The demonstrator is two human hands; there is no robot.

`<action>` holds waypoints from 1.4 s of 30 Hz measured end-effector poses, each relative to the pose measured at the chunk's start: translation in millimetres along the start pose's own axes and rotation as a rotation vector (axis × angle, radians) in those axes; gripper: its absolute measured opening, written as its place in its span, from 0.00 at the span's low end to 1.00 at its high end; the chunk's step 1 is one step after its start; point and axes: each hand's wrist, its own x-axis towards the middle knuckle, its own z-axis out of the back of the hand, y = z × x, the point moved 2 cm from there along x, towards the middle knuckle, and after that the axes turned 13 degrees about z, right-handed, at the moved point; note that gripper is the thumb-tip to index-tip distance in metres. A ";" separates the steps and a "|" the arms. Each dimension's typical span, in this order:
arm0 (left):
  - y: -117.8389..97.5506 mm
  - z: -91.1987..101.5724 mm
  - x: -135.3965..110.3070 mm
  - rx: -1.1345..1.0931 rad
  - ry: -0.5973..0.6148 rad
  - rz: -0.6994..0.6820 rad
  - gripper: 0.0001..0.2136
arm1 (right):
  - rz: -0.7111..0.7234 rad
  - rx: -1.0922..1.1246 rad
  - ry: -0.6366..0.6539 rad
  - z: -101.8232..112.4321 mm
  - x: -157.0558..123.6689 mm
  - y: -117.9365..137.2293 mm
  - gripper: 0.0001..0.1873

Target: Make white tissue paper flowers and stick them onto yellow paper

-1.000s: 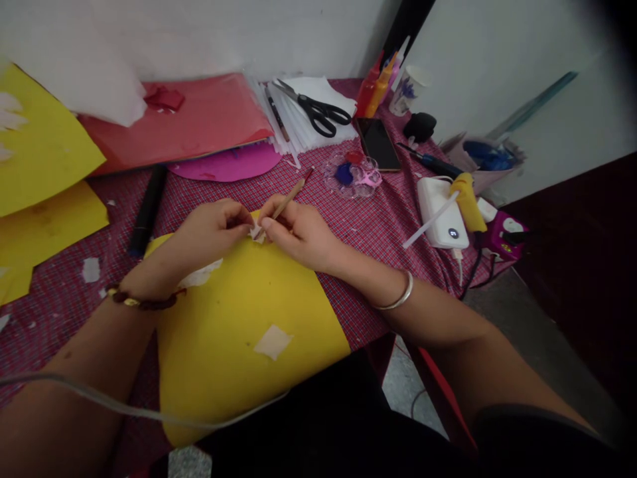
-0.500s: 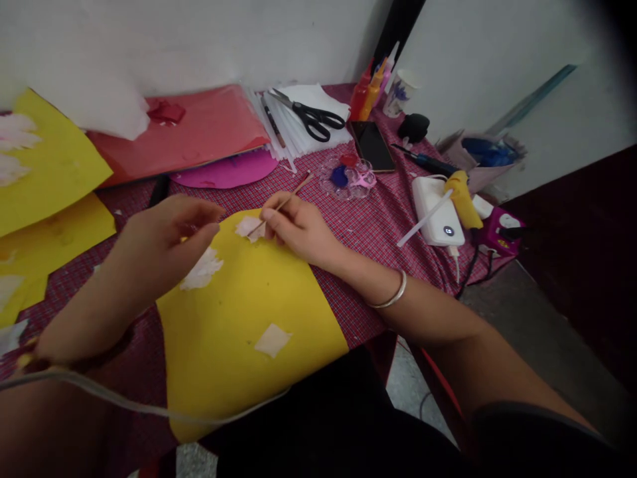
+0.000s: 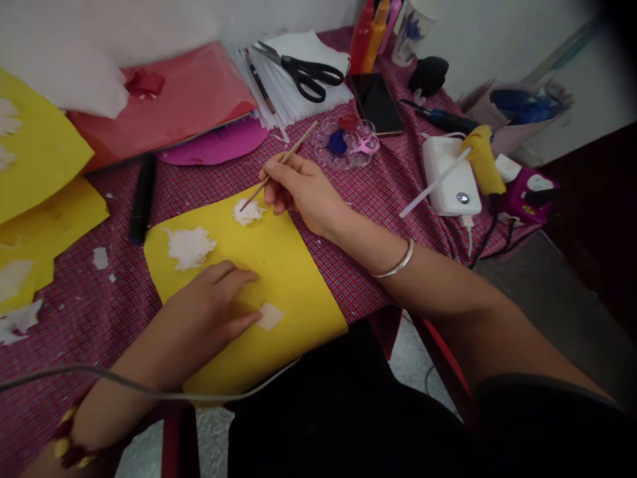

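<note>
A yellow sheet (image 3: pixel 298 285) lies on the table, with its near end curving down over the edge. My right hand (image 3: pixel 303 189) pinches a thin wooden stick (image 3: pixel 302 138), whose lower tip meets a small ruffled white paper piece (image 3: pixel 249 211) near the sheet's far edge. Over the sheet is my left hand (image 3: pixel 213 305), open, fingers and thumb apart. Its thumb tip is at the edge of a flat, pale paper square (image 3: pixel 271 317); whether it touches is unclear. Beyond the left hand, a larger ruffled white paper piece (image 3: pixel 190 248) sits on the sheet.
A clear palette (image 3: pixel 324 151) with red and blue paint is past my right hand. Scissors (image 3: pixel 303 70) rest on white paper, near a phone (image 3: pixel 377 103). A white power bank (image 3: pixel 452 176) stands right. A black marker (image 3: pixel 143 199) lies left. A cable (image 3: pixel 149 393) crosses the foreground.
My left hand has moved down and right, from beside the larger ruffled piece to the paper square. My right hand still holds the stick at the small piece. The camera view has shifted.
</note>
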 end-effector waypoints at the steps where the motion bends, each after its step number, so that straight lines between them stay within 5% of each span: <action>1: -1.4 -0.7 0.4 0.013 0.006 -0.006 0.17 | 0.001 0.000 0.005 -0.9 -0.3 -0.3 0.12; 10: -27.3 -7.0 4.6 -0.066 0.171 -0.164 0.06 | -0.006 -0.041 0.023 -4.0 -2.2 0.3 0.15; 13: -24.9 8.0 13.7 -0.335 0.101 0.008 0.04 | 0.095 -0.002 0.012 -5.1 -4.6 9.2 0.14; 17: -6.7 29.4 25.7 -0.837 -0.140 0.343 0.06 | 0.284 0.073 0.068 -10.7 -13.4 23.9 0.15; 20: 3.2 34.1 33.6 -1.051 -0.222 0.395 0.05 | 0.309 0.051 0.192 -16.5 -22.1 25.1 0.15; 25: 6.0 30.8 39.2 -1.095 -0.203 0.377 0.04 | 0.320 -0.061 0.295 -21.2 -30.3 16.6 0.11; 35: 4.8 29.0 37.0 -1.135 -0.207 0.395 0.03 | 0.360 -0.128 0.297 -21.8 -28.6 12.5 0.10; 42: -3.3 63.4 43.0 -1.383 -0.045 0.377 0.14 | 0.363 0.114 0.164 -17.9 -21.9 27.0 0.14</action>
